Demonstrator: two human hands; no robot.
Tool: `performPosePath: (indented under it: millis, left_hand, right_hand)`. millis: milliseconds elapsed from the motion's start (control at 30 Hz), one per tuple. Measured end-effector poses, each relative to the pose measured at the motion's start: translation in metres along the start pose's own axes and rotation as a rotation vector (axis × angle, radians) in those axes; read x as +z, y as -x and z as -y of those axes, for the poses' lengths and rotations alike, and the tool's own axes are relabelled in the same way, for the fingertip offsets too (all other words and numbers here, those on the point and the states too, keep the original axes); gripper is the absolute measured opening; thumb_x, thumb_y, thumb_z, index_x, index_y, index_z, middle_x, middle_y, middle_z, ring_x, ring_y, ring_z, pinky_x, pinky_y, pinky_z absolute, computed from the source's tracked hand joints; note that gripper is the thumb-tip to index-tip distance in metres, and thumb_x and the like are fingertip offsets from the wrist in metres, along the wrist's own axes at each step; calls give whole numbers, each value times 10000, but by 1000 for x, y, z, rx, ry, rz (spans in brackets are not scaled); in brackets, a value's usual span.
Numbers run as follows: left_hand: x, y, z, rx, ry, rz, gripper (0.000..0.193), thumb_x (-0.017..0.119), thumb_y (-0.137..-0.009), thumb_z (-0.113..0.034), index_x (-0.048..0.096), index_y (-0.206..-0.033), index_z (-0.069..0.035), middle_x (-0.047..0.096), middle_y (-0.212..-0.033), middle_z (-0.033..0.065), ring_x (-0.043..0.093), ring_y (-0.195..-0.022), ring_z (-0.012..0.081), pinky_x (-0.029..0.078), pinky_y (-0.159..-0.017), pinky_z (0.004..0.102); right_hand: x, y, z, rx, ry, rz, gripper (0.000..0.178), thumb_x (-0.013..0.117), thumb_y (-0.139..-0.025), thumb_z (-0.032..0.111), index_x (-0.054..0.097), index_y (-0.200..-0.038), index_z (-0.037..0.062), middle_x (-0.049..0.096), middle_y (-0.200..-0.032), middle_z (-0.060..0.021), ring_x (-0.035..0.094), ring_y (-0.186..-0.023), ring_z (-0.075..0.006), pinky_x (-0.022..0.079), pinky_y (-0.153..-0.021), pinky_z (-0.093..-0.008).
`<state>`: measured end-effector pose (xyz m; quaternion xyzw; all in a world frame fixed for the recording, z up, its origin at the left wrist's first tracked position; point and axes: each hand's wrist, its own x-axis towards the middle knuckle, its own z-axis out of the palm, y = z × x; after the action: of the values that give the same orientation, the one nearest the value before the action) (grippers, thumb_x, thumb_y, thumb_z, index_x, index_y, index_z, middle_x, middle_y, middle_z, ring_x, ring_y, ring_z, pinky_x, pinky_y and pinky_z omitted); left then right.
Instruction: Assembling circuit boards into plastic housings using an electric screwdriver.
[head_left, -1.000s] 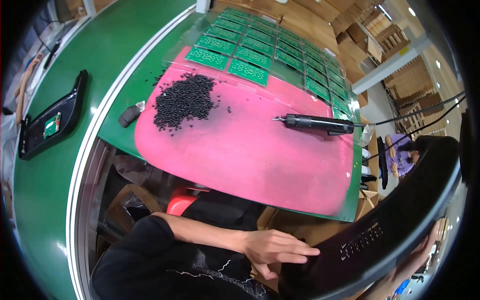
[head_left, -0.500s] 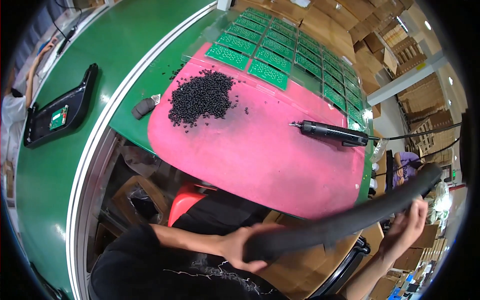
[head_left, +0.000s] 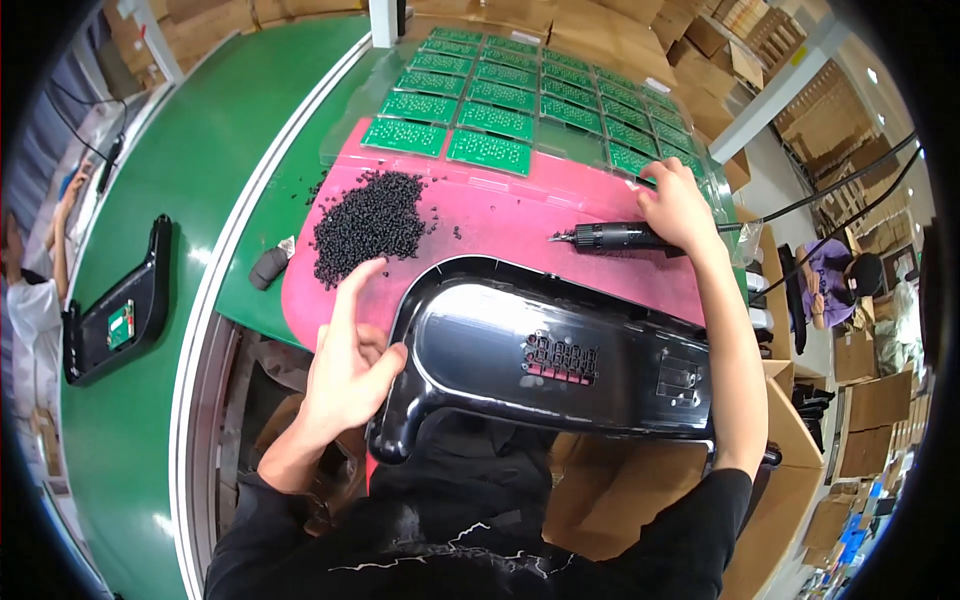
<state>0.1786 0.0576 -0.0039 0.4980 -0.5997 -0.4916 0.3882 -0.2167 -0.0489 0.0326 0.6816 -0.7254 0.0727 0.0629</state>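
Observation:
A glossy black plastic housing [head_left: 470, 340], long and curved at its left end, lies across the near part of the pink mat [head_left: 480, 215], with a cutout window and a small recess in its surface. At its left end is my left hand [head_left: 345, 370], index finger stretched out and thumb against the rim. My right hand [head_left: 678, 205] is over the handle end of a black electric screwdriver [head_left: 615, 237], fingers apart near the lower right green circuit boards [head_left: 630, 160]. Whether it touches either one, I cannot tell.
A heap of small black pieces [head_left: 370, 225] sits on the mat's left. Rows of boards lie in clear trays at the back. On the green surface [head_left: 230, 110] to the left is another black housing [head_left: 125, 310] with a board inside. Cardboard boxes [head_left: 630, 490] stand below right.
The housing, held in both hands at the lower right, now lies turned on the mat. My right hand has left it and moved up by the screwdriver; the view has shifted.

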Motion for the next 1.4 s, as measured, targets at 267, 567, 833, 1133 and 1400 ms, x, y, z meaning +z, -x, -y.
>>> performPosePath:
  millis: [267,567,833,1133,1400]
  left_hand:
    - [2,-17,44,420,-137,-231,527,628,-586,38,594,-1108,-34,346,-604,-26,309,-526,80,227,-490,265]
    - [13,-31,28,505,-299,-211,353,602,-619,74,645,-951,-37,473,-975,94,513,-878,217,450,-767,319]
    - [16,-74,-39,818,-579,-106,668,727,-796,-113,413,-1380,-38,476,-1324,190,447,-1232,374,383,-1044,450]
    - [54,-125,-66,805,-338,503,338,611,-908,-46,548,-1240,-28,686,-853,159,692,-756,287,526,-668,345]
    - [60,-123,-37,517,-46,847,314,589,-922,-66,565,-1234,-31,700,-780,86,693,-657,166,544,-569,278]
  right_hand:
    - [16,-33,11,156,116,437,496,449,-902,279,540,-1319,26,344,-1535,-127,284,-1427,-319,319,-1113,-539]
    - [23,-13,-3,21,147,71,622,513,-883,161,318,-1421,-82,316,-1505,-195,298,-1412,-322,234,-1166,-475]
    - [-56,64,83,-465,162,-291,633,495,-734,-41,388,-1353,-111,394,-1407,-202,353,-1348,-335,234,-1152,-446]
    - [-67,108,90,-476,57,-512,558,733,-694,3,584,-1228,63,549,-1299,-84,486,-1198,-306,395,-994,-408]
    - [-45,135,77,-216,-386,-293,247,677,-830,-36,665,-1075,-5,639,-761,-101,579,-581,-203,459,-535,-287]
